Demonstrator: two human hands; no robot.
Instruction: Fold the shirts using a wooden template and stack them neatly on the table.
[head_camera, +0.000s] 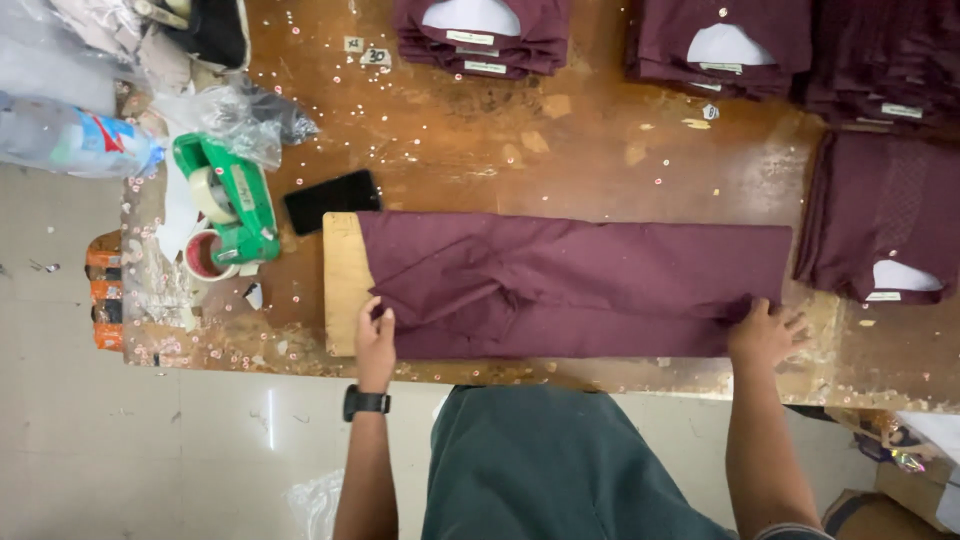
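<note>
The maroon garment (575, 285) lies folded lengthwise, long axis running left to right across the worn wooden table (600, 165), its left end over a wooden board (343, 285). Right hand (765, 335) presses its right end, fingers spread flat; left hand (376, 335) pinches the left edge, fingers curled.

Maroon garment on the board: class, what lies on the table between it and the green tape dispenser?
In the head view, a black phone lies between the maroon garment and the green tape dispenser.

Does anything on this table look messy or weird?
Yes. Tiny pale scraps are scattered all over the brown table, and the maroon cloth is bunched into wrinkles near the left hand.
</note>
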